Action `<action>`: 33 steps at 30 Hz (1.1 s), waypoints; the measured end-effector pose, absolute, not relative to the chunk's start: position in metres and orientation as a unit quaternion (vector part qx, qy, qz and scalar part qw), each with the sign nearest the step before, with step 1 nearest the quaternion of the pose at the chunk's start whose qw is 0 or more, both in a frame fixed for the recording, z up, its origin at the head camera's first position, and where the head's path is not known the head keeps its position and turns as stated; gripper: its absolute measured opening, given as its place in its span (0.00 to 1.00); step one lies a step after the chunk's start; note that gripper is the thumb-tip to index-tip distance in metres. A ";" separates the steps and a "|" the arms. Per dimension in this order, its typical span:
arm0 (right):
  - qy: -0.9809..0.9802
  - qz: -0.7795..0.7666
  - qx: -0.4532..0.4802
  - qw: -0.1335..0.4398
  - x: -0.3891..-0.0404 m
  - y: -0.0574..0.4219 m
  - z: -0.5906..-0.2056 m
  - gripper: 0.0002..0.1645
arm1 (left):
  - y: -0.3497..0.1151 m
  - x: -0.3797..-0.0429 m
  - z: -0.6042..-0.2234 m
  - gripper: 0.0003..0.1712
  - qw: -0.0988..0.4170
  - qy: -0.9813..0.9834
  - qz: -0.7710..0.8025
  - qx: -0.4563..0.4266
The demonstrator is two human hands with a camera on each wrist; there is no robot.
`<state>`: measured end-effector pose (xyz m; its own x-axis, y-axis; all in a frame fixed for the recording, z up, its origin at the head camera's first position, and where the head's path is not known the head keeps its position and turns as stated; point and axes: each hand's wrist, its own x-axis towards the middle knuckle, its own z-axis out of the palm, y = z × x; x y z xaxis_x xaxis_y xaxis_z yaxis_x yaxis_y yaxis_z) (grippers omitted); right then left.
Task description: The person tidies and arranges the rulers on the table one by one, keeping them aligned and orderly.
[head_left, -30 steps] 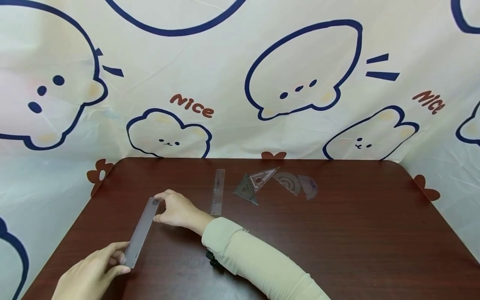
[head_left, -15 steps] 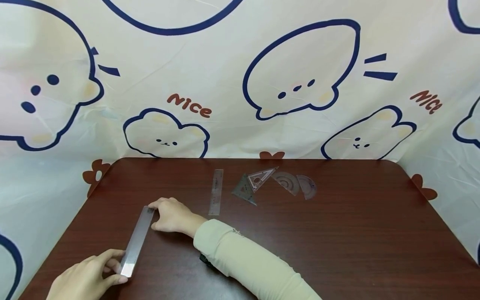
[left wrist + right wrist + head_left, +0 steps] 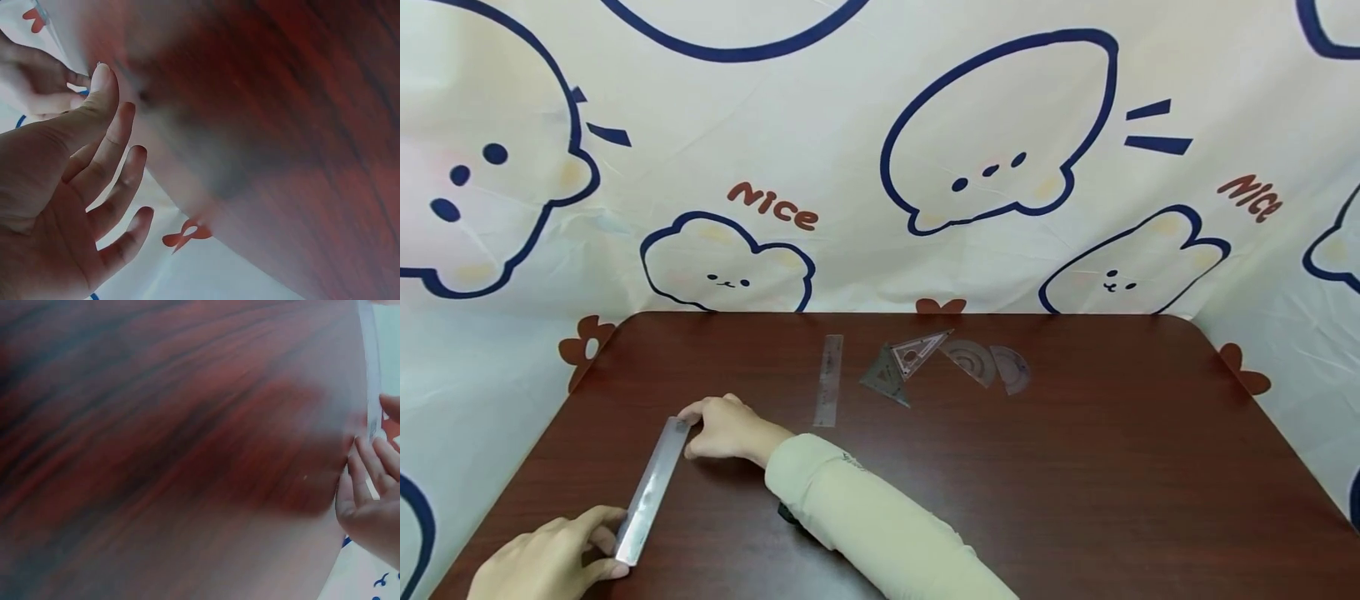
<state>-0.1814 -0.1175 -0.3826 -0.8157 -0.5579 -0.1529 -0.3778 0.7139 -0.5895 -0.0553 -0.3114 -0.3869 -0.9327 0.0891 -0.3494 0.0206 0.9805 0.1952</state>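
Note:
Both hands hold a straight ruler [image 3: 652, 492] that lies slanted over the left part of the brown table. My left hand [image 3: 542, 554] pinches its near end between thumb and fingers. At the far end, the thumb and fingertips of my right hand [image 3: 730, 429] grip the ruler's edge and corner. In the left wrist view, the left hand [image 3: 69, 169] has its thumb raised beside the other fingers, and the right hand [image 3: 37, 81] shows behind it. A pale strip of the ruler [image 3: 370, 369] runs along the right edge of the right wrist view.
A second clear ruler [image 3: 828, 382] lies at the back of the table [image 3: 1075, 467]. To its right are two set squares [image 3: 886, 379] [image 3: 917, 353], overlapping, and two protractors [image 3: 970, 362] [image 3: 1011, 369]. A printed cloth [image 3: 850, 167] stands behind the table.
Both hands have shifted left and toward the near side with the ruler between them. Its surface now catches more light. The camera view has drifted slightly; the other drawing tools stay in place.

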 end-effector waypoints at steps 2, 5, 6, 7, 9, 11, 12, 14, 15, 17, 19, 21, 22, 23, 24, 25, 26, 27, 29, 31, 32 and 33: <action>0.907 -0.301 -0.236 0.178 -0.183 -0.120 -0.382 0.30 | -0.313 -0.057 -0.387 0.40 0.190 0.977 0.095 0.026; 0.905 -0.309 -0.222 0.191 -0.183 -0.124 -0.382 0.30 | -0.314 -0.058 -0.388 0.40 0.198 0.975 0.098 0.025; 0.906 -0.305 -0.224 0.191 -0.183 -0.125 -0.382 0.31 | -0.314 -0.058 -0.388 0.41 0.197 0.975 0.098 0.024; 0.907 -0.298 -0.227 0.192 -0.182 -0.125 -0.382 0.31 | -0.314 -0.058 -0.388 0.41 0.197 0.975 0.098 0.023; 0.909 -0.286 -0.235 0.194 -0.182 -0.125 -0.382 0.31 | -0.315 -0.057 -0.389 0.41 0.197 0.975 0.099 0.021; 0.908 -0.278 -0.242 0.198 -0.181 -0.125 -0.382 0.31 | -0.316 -0.057 -0.390 0.42 0.201 0.974 0.100 0.018; 0.908 -0.276 -0.243 0.201 -0.181 -0.124 -0.382 0.31 | -0.317 -0.057 -0.391 0.42 0.204 0.974 0.101 0.017; 0.906 -0.278 -0.244 0.205 -0.181 -0.123 -0.382 0.31 | -0.318 -0.056 -0.391 0.43 0.210 0.972 0.105 0.014; 0.906 -0.280 -0.243 0.206 -0.181 -0.123 -0.382 0.31 | -0.318 -0.056 -0.391 0.43 0.213 0.971 0.105 0.010; 0.906 -0.284 -0.239 0.205 -0.180 -0.124 -0.382 0.32 | -0.319 -0.057 -0.392 0.44 0.218 0.970 0.105 0.004; 0.907 -0.285 -0.235 0.201 -0.179 -0.125 -0.382 0.32 | -0.319 -0.058 -0.392 0.44 0.221 0.969 0.106 -0.003; 0.910 -0.283 -0.230 0.198 -0.178 -0.126 -0.383 0.32 | -0.320 -0.058 -0.393 0.44 0.227 0.968 0.104 -0.007; 0.911 -0.282 -0.228 0.196 -0.177 -0.127 -0.383 0.32 | -0.320 -0.058 -0.393 0.45 0.230 0.968 0.104 -0.006; 0.912 -0.281 -0.226 0.195 -0.175 -0.128 -0.384 0.32 | -0.321 -0.058 -0.394 0.44 0.233 0.967 0.103 -0.006; 0.913 -0.279 -0.225 0.194 -0.174 -0.129 -0.385 0.32 | -0.322 -0.057 -0.395 0.45 0.236 0.966 0.103 -0.005; 0.914 -0.277 -0.225 0.193 -0.173 -0.129 -0.386 0.32 | -0.323 -0.057 -0.396 0.44 0.237 0.966 0.103 -0.005; 0.916 -0.275 -0.224 0.190 -0.172 -0.130 -0.387 0.32 | -0.324 -0.056 -0.397 0.44 0.238 0.966 0.102 -0.001; 0.918 -0.270 -0.223 0.186 -0.172 -0.131 -0.388 0.31 | -0.325 -0.057 -0.399 0.44 0.238 0.966 0.101 -0.001; 0.923 -0.257 -0.226 0.178 -0.171 -0.132 -0.389 0.31 | -0.326 -0.057 -0.400 0.43 0.234 0.967 0.099 0.002; 0.926 -0.244 -0.230 0.174 -0.172 -0.133 -0.388 0.30 | -0.326 -0.058 -0.401 0.42 0.229 0.969 0.092 0.005; 0.927 -0.241 -0.230 0.174 -0.172 -0.133 -0.388 0.30 | -0.326 -0.058 -0.401 0.42 0.227 0.970 0.089 0.007; 0.927 -0.238 -0.231 0.176 -0.173 -0.134 -0.387 0.30 | -0.324 -0.059 -0.399 0.41 0.226 0.970 0.085 0.009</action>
<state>-0.1732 -0.1335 -0.3872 -0.8315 -0.5120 -0.2156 -0.3449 0.7799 -0.5222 -0.0587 -0.3245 -0.3991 -0.8980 0.0555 -0.4365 -0.0210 0.9855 0.1685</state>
